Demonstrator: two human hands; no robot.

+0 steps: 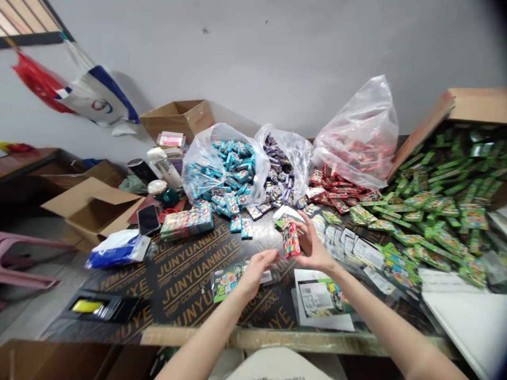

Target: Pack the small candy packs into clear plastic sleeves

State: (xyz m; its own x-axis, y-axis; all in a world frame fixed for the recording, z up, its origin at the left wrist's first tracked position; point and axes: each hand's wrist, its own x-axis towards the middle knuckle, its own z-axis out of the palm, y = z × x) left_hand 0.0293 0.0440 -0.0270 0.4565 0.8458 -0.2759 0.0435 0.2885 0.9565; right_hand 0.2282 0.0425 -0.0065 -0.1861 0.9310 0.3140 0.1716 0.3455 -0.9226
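My right hand (312, 244) is closed around small red printed packets (292, 240), held upright above the table; how many is unclear. Just left of them, my left hand (255, 274) has its fingers curled together, with nothing showing in them. Behind the held packets is a white and green packet (283, 215). A green printed pouch (225, 282) lies flat beside my left hand. Under my right forearm lies another green and black pouch (317, 298) on white paper. Loose red packets (336, 192) spill from a clear bag (360, 137) farther back.
Clear bags of blue packets (233, 174) and purple packets (277, 174) stand at the back. Green packets (435, 211) spill from a carton (422, 132) at right. A phone (148, 219), bottles (164, 166) and a stacked block of packets (186, 221) stand left. The taped table edge (245, 338) is near.
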